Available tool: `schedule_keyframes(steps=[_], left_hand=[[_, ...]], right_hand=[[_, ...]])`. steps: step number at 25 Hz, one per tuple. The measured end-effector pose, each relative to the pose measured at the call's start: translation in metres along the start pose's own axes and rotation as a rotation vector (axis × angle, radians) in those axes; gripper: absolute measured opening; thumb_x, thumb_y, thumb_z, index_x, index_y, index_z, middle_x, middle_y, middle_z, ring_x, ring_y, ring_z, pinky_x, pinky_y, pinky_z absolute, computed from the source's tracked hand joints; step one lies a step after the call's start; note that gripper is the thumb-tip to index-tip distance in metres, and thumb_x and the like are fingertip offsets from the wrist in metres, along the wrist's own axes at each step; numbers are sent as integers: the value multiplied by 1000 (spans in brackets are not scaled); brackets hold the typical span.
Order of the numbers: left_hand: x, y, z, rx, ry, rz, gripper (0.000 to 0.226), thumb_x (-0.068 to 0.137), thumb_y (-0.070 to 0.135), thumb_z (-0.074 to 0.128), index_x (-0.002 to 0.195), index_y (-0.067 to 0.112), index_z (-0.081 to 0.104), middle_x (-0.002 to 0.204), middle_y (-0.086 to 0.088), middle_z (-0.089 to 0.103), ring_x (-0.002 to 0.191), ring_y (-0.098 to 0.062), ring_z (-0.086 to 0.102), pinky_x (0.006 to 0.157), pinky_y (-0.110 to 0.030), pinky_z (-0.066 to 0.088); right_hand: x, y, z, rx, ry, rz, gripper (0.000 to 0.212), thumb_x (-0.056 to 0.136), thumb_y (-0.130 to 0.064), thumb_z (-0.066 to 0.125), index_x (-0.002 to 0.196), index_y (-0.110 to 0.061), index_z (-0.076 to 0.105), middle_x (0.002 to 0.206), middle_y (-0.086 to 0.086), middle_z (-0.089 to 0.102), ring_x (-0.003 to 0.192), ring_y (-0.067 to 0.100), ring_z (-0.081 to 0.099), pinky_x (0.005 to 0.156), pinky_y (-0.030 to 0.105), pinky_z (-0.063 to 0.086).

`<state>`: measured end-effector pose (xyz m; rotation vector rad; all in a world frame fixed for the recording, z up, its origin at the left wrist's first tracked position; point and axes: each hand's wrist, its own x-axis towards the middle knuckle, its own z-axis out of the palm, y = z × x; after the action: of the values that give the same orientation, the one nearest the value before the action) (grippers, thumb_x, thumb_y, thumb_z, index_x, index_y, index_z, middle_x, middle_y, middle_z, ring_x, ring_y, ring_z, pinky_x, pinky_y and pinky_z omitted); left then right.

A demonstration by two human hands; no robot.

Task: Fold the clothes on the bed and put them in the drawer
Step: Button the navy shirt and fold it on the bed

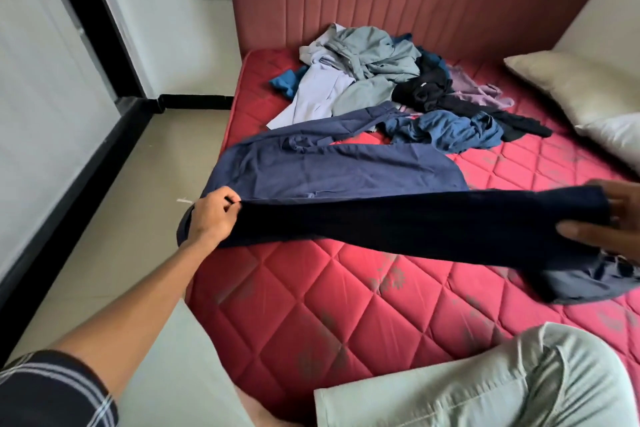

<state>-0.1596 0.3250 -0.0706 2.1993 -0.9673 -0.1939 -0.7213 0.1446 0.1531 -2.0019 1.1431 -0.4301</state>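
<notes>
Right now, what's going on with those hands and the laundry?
Left hand and right hand both grip navy trousers, one leg stretched between them. Unfolded pile waits behind. Nothing in the way.

Navy trousers (332, 177) spread on bed, one leg lifted taut

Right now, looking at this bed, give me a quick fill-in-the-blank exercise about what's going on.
1. Both hands hold a stretched dark navy ____.
2. The left hand pinches it near the mattress's ____ edge.
3. The unfolded clothes pile lies near the ____.
4. Two ____ lie beyond the right hand.

Missing words: garment; left; headboard; pillows
</notes>
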Motion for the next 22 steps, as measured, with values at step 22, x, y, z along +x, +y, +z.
schedule_keyframes(steps=[22], left_hand=[[-29,105,86,245,-176,919,18,89,20,78,106,26,77,101,14,68,97,-18,60,82,-36,45]], right_hand=[[212,180,95,-860,-145,-323,37,72,-4,76,104,-22,72,105,2,65,100,33,68,77,52,59]])
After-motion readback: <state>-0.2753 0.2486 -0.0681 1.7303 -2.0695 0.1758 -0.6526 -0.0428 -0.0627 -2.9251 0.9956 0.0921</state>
